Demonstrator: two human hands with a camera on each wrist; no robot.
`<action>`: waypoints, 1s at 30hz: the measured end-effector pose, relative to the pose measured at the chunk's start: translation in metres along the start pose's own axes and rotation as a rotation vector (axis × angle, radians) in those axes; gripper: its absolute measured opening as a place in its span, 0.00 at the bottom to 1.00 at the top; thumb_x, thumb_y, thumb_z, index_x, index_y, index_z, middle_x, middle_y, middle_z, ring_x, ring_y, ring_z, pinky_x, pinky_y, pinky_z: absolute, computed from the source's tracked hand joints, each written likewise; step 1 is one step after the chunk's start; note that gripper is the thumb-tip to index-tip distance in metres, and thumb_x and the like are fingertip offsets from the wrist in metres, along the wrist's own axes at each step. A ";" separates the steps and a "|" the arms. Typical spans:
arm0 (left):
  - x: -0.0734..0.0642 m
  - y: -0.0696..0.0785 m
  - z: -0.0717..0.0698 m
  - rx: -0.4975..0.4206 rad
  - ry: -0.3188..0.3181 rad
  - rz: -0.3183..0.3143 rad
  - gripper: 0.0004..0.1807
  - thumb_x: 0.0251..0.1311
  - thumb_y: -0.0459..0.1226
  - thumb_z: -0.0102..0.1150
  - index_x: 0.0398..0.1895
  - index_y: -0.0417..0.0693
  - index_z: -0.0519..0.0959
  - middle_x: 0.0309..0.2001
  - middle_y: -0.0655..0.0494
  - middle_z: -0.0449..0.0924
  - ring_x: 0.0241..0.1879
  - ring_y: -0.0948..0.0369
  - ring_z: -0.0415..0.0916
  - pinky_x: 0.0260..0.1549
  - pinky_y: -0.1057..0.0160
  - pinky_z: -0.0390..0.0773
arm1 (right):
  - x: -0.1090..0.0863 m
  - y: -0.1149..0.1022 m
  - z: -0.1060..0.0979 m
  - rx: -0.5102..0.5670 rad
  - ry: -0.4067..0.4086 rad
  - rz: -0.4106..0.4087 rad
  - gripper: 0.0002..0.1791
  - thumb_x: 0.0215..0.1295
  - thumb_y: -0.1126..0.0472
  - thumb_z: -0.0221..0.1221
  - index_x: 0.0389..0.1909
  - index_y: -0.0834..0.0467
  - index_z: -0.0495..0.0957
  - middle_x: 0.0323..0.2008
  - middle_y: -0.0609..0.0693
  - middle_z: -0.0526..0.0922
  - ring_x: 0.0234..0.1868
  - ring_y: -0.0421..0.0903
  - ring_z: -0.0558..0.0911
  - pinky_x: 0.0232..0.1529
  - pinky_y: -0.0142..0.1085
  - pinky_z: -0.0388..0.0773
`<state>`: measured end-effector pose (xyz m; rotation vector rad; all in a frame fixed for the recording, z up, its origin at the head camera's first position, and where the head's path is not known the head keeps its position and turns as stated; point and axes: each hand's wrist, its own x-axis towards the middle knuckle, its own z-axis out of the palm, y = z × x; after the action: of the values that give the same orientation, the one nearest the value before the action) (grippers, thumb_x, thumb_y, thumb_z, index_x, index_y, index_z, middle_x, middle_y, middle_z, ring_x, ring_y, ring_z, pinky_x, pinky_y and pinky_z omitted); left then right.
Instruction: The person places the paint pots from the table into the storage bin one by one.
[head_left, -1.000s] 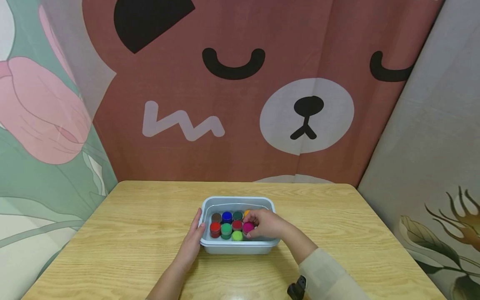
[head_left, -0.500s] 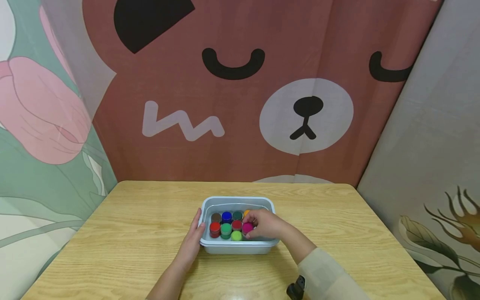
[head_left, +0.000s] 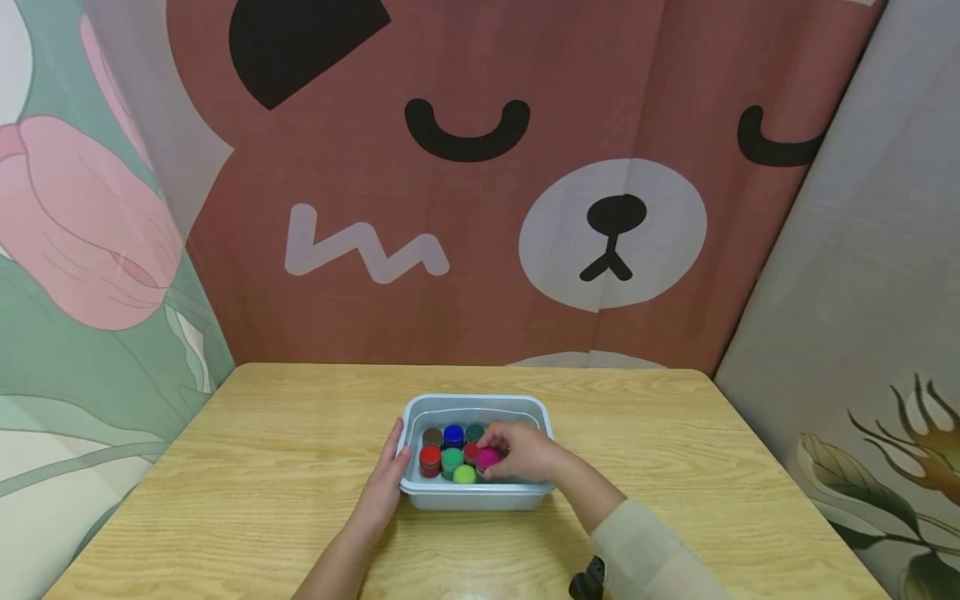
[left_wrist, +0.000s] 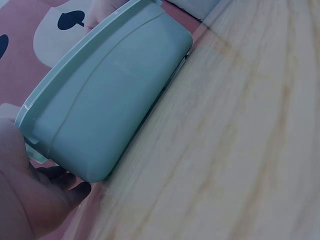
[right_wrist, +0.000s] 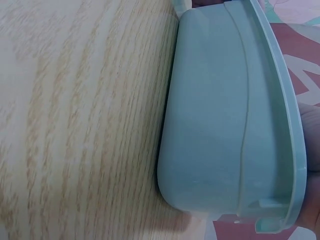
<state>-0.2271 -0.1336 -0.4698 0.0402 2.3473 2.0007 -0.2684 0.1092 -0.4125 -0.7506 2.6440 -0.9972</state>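
A pale blue plastic tub (head_left: pixel 476 501) sits on the table, holding several small paint jars with coloured tops. On its left side my left hand (head_left: pixel 385 473) holds the tub's end, thumb at the rim; in the left wrist view the fingers curl against the end wall (left_wrist: pixel 105 95). My right hand (head_left: pixel 525 451) reaches over the right rim and pinches a magenta paint jar (head_left: pixel 488 457) between thumb and fingers. Touching or close to it are a lime jar (head_left: pixel 464 474) and a dark red jar (head_left: pixel 471 452), the latter partly covered. The tub wall hides the jars in both wrist views.
Also in the tub are a red jar (head_left: pixel 430 461), a green jar (head_left: pixel 452 461), a blue jar (head_left: pixel 453 435), a brown jar (head_left: pixel 432 437) and a dark green jar (head_left: pixel 475 432). Around the wood-grain table (head_left: pixel 300 433) hang printed cloths, one with a bear (head_left: pixel 480 325).
My right hand has shifted slightly left with the magenta jar. The lime jar has also slid left, and the orange jar at the back is now covered. My left hand stays put.
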 end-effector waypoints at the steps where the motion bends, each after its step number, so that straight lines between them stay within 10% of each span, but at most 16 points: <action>1: 0.000 0.000 0.000 -0.001 0.000 -0.002 0.32 0.77 0.47 0.34 0.80 0.58 0.42 0.80 0.46 0.38 0.78 0.39 0.33 0.70 0.30 0.37 | 0.000 0.000 0.000 0.001 -0.001 0.001 0.17 0.51 0.61 0.73 0.42 0.57 0.81 0.39 0.47 0.85 0.41 0.40 0.80 0.46 0.34 0.79; 30: 0.000 0.000 0.000 -0.006 -0.008 0.000 0.32 0.77 0.47 0.33 0.80 0.59 0.41 0.80 0.45 0.37 0.78 0.39 0.32 0.71 0.30 0.37 | 0.006 0.002 0.007 0.100 -0.023 0.049 0.16 0.55 0.63 0.71 0.44 0.59 0.80 0.43 0.50 0.84 0.46 0.49 0.82 0.51 0.43 0.81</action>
<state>-0.2269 -0.1338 -0.4698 0.0469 2.3360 2.0043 -0.2713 0.1039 -0.4190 -0.6680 2.5583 -1.0918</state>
